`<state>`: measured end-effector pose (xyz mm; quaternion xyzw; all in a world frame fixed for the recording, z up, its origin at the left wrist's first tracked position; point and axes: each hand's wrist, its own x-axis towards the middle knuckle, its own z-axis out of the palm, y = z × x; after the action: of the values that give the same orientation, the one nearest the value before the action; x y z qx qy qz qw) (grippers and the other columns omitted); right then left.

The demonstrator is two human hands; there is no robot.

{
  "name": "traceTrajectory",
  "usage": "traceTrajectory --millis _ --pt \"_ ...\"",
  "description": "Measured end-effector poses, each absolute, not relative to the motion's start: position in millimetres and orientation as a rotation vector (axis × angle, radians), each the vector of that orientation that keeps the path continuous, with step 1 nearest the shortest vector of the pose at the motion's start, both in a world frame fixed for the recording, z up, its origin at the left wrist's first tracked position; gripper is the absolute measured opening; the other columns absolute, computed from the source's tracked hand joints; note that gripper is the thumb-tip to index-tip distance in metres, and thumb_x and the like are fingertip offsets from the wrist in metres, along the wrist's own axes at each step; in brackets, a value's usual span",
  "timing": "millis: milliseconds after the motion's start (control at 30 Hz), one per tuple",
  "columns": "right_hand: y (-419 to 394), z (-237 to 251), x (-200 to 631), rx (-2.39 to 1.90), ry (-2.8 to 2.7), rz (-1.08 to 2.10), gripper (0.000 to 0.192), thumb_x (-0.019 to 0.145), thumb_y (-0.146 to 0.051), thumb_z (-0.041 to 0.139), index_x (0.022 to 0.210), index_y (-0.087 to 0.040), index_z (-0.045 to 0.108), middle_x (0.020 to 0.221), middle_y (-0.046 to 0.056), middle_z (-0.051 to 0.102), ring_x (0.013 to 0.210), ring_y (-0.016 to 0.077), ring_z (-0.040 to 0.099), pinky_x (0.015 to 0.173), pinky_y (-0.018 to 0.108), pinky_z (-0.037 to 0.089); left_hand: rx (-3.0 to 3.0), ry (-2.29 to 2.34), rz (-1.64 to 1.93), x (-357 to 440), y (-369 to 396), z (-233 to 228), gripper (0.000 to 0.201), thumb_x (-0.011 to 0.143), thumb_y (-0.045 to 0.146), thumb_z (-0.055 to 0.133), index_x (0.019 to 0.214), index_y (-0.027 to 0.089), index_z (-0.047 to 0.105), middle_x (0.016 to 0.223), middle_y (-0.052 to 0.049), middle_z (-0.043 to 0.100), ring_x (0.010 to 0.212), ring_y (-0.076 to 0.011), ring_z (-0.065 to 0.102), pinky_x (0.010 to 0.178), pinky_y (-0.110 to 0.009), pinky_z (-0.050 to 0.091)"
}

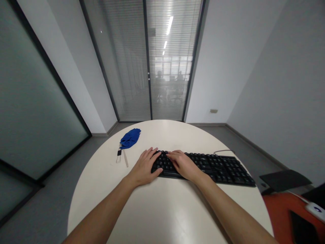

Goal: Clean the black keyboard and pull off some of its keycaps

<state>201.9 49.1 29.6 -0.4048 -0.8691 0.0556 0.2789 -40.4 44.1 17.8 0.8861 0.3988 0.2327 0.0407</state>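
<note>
Two hands, left hand point(145, 166) and right hand point(183, 164), fingers spread flat, holding nothing, on the black keyboard point(208, 166); keep your wrists low, press keys lightly.

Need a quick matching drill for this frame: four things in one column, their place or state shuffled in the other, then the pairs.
Column one:
1. black computer keyboard
2. crumpled blue cloth
3. left hand
4. small clear tool with a black end

Column two:
A. bunched up at the far left of the round white table
B. rests on the keyboard's left end
C. lies flat just in front of the cloth
D. stretches across the table to its right edge, cable behind

Pairs: 1-D, 2-A, 3-B, 4-C
</note>
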Motion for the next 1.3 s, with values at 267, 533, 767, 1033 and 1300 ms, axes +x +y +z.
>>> traceTrajectory --millis 267,533,767,1033,1300 --pt "48.1 31.3 200.5 -1.020 -2.343 0.222 0.035 0.094 -0.011 0.051 0.121 -0.018 0.070 0.123 0.011 0.070 0.114 0.0242 0.063 0.102 0.039 0.049 2.678 1.272 0.630 -41.5 44.3 16.3 0.068 0.091 0.048 0.058 0.149 0.019 0.038 0.157 -0.013 0.037 0.147 -0.0326 0.029 0.120 -0.053 0.025" --pt "49.0 48.9 219.4 -1.189 -2.428 0.122 0.040 0.088 -0.004 0.048 0.114 -0.021 0.074 0.120 0.006 0.071 0.108 0.0244 0.062 0.098 0.038 0.049 2.672 1.284 0.606 -42.8 43.5 19.2 0.066 0.092 0.049 0.056 0.148 0.019 0.041 0.157 -0.011 0.037 0.146 -0.0310 0.030 0.121 -0.051 0.026" --pt "50.6 51.7 223.8 -1.431 -2.321 0.125 0.028 0.083 -0.009 0.054 0.099 -0.019 0.076 0.102 0.006 0.075 0.099 0.0235 0.062 0.092 0.034 0.049 2.667 1.275 0.613 -43.1 43.7 18.0 0.067 0.092 0.050 0.055 0.149 0.019 0.039 0.158 -0.011 0.037 0.147 -0.0309 0.029 0.120 -0.051 0.026" --pt "49.9 46.1 215.6 -1.389 -2.273 0.100 0.027 0.085 -0.009 0.054 0.101 -0.018 0.074 0.100 0.007 0.075 0.096 0.0241 0.063 0.091 0.035 0.048 2.657 1.266 0.618 -42.6 43.5 18.4 0.068 0.092 0.050 0.056 0.150 0.019 0.039 0.158 -0.011 0.036 0.147 -0.0313 0.028 0.121 -0.051 0.026" --pt "57.0 33.7 220.0 -1.066 -2.221 0.181 0.033 0.095 -0.009 0.045 0.114 -0.020 0.069 0.116 0.005 0.072 0.108 0.0209 0.062 0.100 0.037 0.047 2.664 1.257 0.618 -42.8 44.8 16.1 0.067 0.092 0.051 0.055 0.150 0.020 0.039 0.158 -0.011 0.035 0.148 -0.0307 0.027 0.121 -0.051 0.026"
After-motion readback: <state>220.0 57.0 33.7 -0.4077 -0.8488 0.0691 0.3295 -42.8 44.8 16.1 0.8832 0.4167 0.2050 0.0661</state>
